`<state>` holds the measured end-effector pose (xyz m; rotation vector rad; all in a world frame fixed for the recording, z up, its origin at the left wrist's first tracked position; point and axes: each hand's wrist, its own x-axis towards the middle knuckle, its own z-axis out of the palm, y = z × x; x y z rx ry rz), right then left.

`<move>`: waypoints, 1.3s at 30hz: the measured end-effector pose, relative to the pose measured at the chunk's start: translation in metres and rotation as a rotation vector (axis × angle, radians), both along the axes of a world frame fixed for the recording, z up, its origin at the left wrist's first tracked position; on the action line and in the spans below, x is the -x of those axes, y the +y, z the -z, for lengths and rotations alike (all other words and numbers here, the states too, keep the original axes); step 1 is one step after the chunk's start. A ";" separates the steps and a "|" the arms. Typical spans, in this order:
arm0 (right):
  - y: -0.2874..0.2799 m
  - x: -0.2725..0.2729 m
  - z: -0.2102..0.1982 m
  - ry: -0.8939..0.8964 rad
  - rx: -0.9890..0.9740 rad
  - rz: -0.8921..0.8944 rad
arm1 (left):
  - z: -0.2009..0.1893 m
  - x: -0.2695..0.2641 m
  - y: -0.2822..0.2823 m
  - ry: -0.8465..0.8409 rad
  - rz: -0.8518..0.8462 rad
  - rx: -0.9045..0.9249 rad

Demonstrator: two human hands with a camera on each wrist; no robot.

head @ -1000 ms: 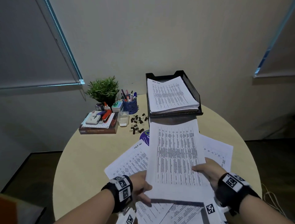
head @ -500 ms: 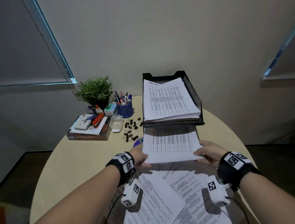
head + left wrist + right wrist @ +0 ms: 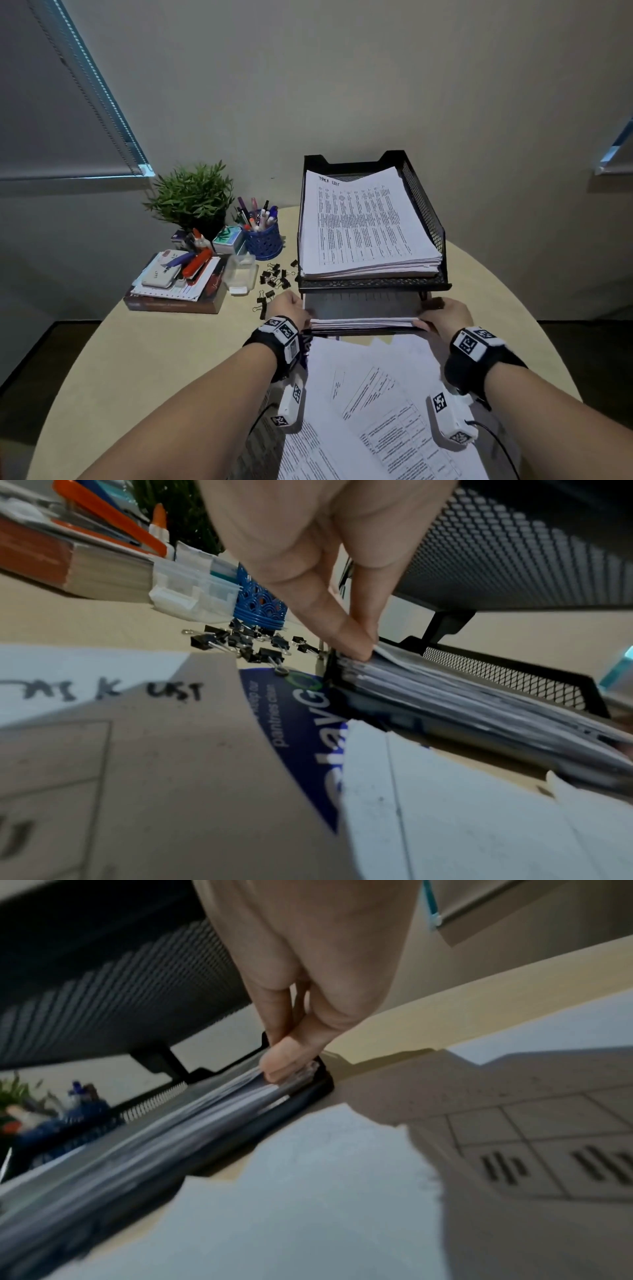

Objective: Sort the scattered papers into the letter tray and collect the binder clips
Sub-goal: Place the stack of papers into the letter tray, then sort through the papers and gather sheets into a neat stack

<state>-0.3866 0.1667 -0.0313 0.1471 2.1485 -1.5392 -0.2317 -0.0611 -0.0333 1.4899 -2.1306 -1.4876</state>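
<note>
Both arms stretched forward, left hand (image 3: 291, 308) and right hand (image 3: 445, 313) level — fingers pinching downward

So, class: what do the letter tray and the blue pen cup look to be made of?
Letter tray: likely metal, matt black; its walls are fine perforated mesh in a solid frame.
Pen cup: blue with an openwork scallop pattern; plastic or coated metal, cannot tell which.

The letter tray (image 3: 424, 209) is black wire mesh. The papers (image 3: 359, 222) in it are white with rows of dark print. The binder clips (image 3: 275, 277) are black with silver handles. The pen cup (image 3: 263, 240) is blue with a lattice pattern. The stapler (image 3: 197, 262) is orange-red, the plant (image 3: 191, 195) green, the desk (image 3: 154, 359) pale beige.
</note>
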 end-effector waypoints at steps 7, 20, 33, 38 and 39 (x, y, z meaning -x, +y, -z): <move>0.008 -0.006 -0.005 0.147 -0.166 -0.101 | -0.013 -0.022 0.006 -0.156 0.070 0.182; 0.069 -0.152 -0.004 0.141 -0.191 -0.583 | 0.003 -0.175 0.037 -0.133 0.229 0.062; 0.070 -0.239 0.004 0.138 -0.276 -0.492 | 0.018 -0.269 0.048 -0.485 0.239 0.259; 0.058 -0.258 0.004 0.335 -0.546 -0.544 | 0.015 -0.279 0.056 -0.564 0.420 0.227; 0.055 -0.261 0.008 0.351 -0.601 -0.550 | 0.014 -0.281 0.056 -0.587 0.457 0.240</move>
